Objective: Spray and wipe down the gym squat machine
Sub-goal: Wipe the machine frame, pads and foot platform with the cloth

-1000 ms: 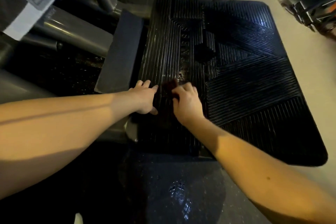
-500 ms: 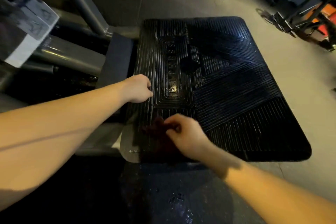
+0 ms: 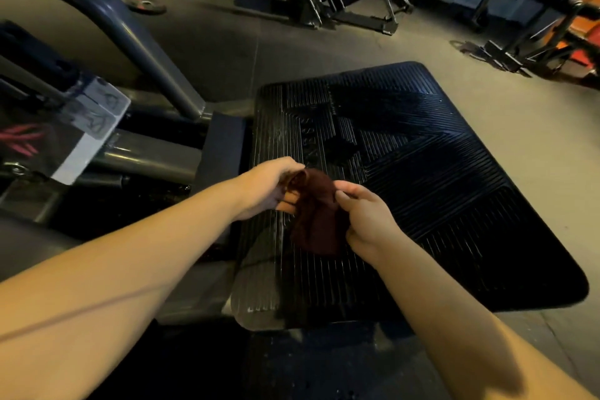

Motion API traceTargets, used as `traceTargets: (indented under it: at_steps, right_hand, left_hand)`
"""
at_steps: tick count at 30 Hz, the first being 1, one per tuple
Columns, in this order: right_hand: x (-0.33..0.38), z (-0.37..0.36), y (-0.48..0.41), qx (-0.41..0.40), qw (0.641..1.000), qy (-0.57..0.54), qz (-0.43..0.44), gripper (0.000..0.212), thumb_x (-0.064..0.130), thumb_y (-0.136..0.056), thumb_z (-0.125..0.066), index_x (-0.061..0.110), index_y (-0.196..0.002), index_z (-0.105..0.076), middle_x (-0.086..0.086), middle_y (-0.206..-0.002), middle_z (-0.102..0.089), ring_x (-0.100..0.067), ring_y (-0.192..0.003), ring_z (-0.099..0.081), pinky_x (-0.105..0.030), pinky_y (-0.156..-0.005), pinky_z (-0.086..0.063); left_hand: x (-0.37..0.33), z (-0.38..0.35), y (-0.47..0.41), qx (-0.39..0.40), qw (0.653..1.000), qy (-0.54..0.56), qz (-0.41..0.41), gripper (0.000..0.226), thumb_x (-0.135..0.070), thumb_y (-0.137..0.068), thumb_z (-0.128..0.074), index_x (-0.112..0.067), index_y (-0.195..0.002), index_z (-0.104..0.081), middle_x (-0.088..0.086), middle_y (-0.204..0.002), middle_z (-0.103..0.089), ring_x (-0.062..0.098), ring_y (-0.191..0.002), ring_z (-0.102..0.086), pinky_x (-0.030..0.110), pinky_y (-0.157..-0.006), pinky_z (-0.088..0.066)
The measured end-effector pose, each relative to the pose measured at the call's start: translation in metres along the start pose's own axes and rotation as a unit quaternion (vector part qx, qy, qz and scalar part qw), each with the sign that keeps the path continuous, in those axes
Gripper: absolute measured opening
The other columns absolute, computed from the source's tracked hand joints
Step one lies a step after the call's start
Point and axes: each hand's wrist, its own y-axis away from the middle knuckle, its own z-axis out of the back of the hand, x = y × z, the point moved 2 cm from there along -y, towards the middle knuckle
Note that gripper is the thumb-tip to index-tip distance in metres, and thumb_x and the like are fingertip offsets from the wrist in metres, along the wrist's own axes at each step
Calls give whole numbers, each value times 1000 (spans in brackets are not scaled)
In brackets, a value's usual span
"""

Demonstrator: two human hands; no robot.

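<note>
Squat-machine footplate (image 3: 422, 188) lies beneath a dark red cloth (image 3: 316, 217) pinched by left hand (image 3: 266, 187) and right hand (image 3: 367, 221).

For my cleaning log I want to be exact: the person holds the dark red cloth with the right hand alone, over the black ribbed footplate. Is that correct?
Not quite. The head view shows both hands on the dark red cloth: the left hand pinches one edge and the right hand grips the other side. The rest stands: it is held over the black ribbed footplate.
</note>
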Motion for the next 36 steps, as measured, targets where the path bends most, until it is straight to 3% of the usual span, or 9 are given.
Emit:
traceTargets:
  at_steps: [2, 6, 12, 16, 19, 22, 28, 31, 36]
  right_hand:
    - [-5, 0, -2, -10, 999, -26, -16, 23, 3, -103, -56, 3, -125, -62, -20, -109, -75, -28, -89, -76, -39, -68, -62]
    - [-14, 1, -2, -9, 999, 9, -47, 27, 8, -101, -62, -2, -126, -61, -17, -98, -76, -27, -81, -77, -37, -63, -61]
    - [-14, 4, 2, 122, 985, 96, -73, 24, 14, -100, -64, 3, -121, -71, -14, -117, -75, -25, -109, -73, -44, -93, -59]
    - [-16, 7, -2, 112, 980, 160, -34, 16, 13, -98, -66, 5, -108, -75, -9, -111, -77, -25, -110, -72, -47, -105, -52]
    - [-13, 3, -7, 81, 980, 181, 21, 11, 15, -99, -64, 10, -96, -74, -8, -102, -78, -28, -107, -72, -47, -101, -54]
    - [-9, -1, -11, 67, 969, 226, 70, 8, 18, -99, -65, 13, -101, -71, -3, -95, -77, -25, -98, -74, -42, -89, -59]
    - [-5, -8, -22, 71, 965, 228, 112, 8, 14, -100, -62, 14, -96, -69, 5, -80, -73, -14, -80, -70, -32, -74, -54]
    - [-7, -9, -27, 108, 968, 205, 97, 16, 10, -102, -57, 16, -91, -67, 7, -73, -67, -8, -71, -65, -29, -69, -49]
    - [-13, -14, -40, 135, 953, 251, 101, 13, 11, -102, -58, 13, -102, -71, -15, -95, -76, -24, -85, -70, -41, -82, -57]
  left_hand:
    - [-2, -3, 2, 7, 1000, 21, 4, 46, -48, -93, -51, -8, -113, -62, 8, -96, -65, 21, -84, -63, 35, -82, -50]
    - [-3, -7, 5, -6, 998, -65, 25, 28, -25, -96, -68, -12, -120, -69, 6, -117, -76, 20, -112, -70, 36, -101, -52]
    - [1, 4, 1, -101, 984, -144, 8, 23, -13, -85, -81, -13, -105, -70, 2, -93, -77, 19, -93, -73, 35, -83, -57]
    - [3, 9, -1, -129, 982, -136, 18, 24, -12, -84, -82, -18, -103, -69, 3, -98, -77, 20, -94, -73, 35, -80, -59]
    - [9, 15, -3, -169, 968, -179, 51, 54, -12, -83, -78, -15, -133, -57, 11, -123, -69, 25, -106, -70, 39, -84, -60]
    - [11, 22, -2, -209, 917, -337, 50, 88, -16, -85, -75, -18, -159, -28, 11, -155, -36, 30, -134, -49, 42, -106, -48]
    - [18, 8, 2, -101, 930, -348, -58, 49, -38, -87, -78, -30, -132, -62, -5, -119, -63, 11, -110, -63, 32, -101, -50]
    - [24, 13, 0, -151, 914, -360, -108, 45, -34, -88, -79, -29, -130, -64, -1, -118, -60, 15, -103, -63, 36, -99, -53]
    - [25, 27, -18, -160, 893, -401, -123, 17, -31, -85, -82, -24, -98, -73, 1, -105, -62, 16, -97, -62, 40, -95, -52]
